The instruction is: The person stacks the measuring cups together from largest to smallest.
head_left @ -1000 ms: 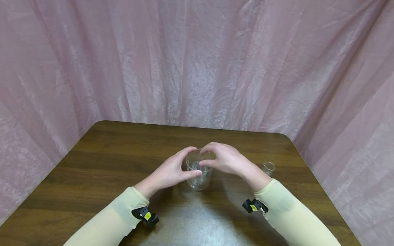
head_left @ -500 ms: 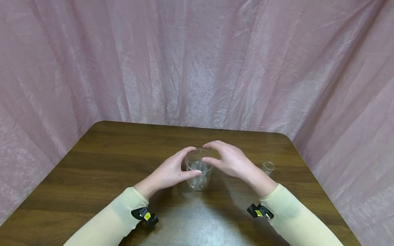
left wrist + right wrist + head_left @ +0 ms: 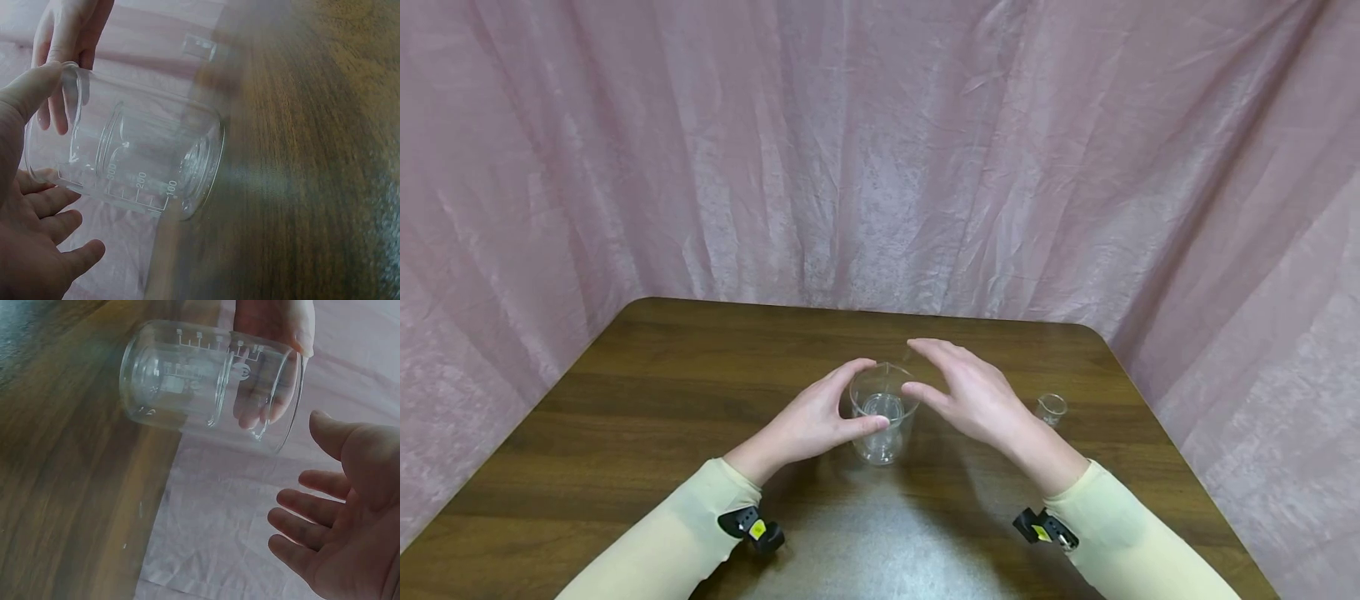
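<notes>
A clear glass beaker point(image 3: 880, 455) with white graduation marks stands upright on the table, with a smaller glass beaker point(image 3: 883, 407) nested inside it. My left hand point(image 3: 812, 421) holds the large beaker near its rim, thumb on the near side and fingers round the far side. In the left wrist view, the inner beaker's rim sits well below the outer rim. My right hand point(image 3: 973, 400) is just to the right of the large beaker, fingers extended and thumb apart. The right wrist view shows a gap between this right hand point(image 3: 350, 506) and the outer beaker point(image 3: 209, 381), and nothing in its grasp.
Another, much smaller beaker point(image 3: 1051, 408) stands on the right of the wooden table point(image 3: 715, 350), beyond my right forearm. Pink curtains point(image 3: 880, 167) hang behind and beside the table.
My right hand has moved out from over the large beaker's mouth to the right, its fingers spreading. My left hand stays at the large beaker's rim.
</notes>
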Demonstrator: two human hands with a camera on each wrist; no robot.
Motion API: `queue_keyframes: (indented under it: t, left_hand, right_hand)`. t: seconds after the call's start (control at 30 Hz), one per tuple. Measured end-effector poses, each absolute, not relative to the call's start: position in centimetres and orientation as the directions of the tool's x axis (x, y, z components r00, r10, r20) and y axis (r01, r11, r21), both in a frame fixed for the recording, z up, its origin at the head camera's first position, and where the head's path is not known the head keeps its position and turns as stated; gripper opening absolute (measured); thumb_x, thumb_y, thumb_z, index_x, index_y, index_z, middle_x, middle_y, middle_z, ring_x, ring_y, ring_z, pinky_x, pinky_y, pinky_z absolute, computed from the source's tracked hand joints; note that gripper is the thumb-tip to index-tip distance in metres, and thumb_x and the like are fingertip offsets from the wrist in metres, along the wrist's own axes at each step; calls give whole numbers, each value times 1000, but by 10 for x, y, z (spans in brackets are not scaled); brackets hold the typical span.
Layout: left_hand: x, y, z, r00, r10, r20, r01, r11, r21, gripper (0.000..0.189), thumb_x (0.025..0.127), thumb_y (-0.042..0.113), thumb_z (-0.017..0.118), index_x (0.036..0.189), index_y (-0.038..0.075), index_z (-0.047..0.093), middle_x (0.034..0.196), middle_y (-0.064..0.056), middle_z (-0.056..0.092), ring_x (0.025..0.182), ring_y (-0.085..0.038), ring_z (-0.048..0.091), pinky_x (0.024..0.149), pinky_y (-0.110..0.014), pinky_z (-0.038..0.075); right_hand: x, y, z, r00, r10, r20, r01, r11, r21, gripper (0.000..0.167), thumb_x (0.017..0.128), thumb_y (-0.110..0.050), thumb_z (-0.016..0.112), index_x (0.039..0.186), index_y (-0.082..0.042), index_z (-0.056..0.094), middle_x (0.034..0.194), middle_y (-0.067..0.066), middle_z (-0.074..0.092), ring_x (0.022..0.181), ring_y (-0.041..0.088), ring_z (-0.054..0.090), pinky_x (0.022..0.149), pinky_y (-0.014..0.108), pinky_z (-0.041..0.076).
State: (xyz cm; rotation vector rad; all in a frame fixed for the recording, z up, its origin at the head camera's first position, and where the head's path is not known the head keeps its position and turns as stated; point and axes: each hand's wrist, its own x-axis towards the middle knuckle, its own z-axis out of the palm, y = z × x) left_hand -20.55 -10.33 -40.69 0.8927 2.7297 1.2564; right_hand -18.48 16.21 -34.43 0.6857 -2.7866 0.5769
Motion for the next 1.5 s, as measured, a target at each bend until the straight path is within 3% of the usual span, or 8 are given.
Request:
queue_keyframes:
  t: [0.37,1.13,1.5]
  left_hand:
    - [-206,-104,-408,-837,496,233,497,510,702,88,95,58,84,164,18,47,163,-7,54,146,-31,55,116,-59,47]
    - [-207,-103,-408,-845,490,215,482,522,703,90,94,58,85,165,18,47,165,-7,52,149,-31,52,118,-59,45]
    - [-210,-102,-409,-839,496,225,492,512,704,91,94,58,85,165,15,47,165,-10,53,149,-32,52,118,-60,45]
  right_hand:
    - [-174,176,-349,-857,-363,367,-474,833,-284,71,103,-44,79,163,-15,54,163,7,57,149,33,54,112,61,51]
    - [-165,219,-360,-882,-296,367,-402,878,-258,73,103,-41,81,163,-10,52,164,12,55,150,38,52,110,66,50]
    - [-165,241,-368,-888,-281,364,-382,891,-246,72,103,-39,81,161,-5,54,163,17,56,152,42,48,121,62,40]
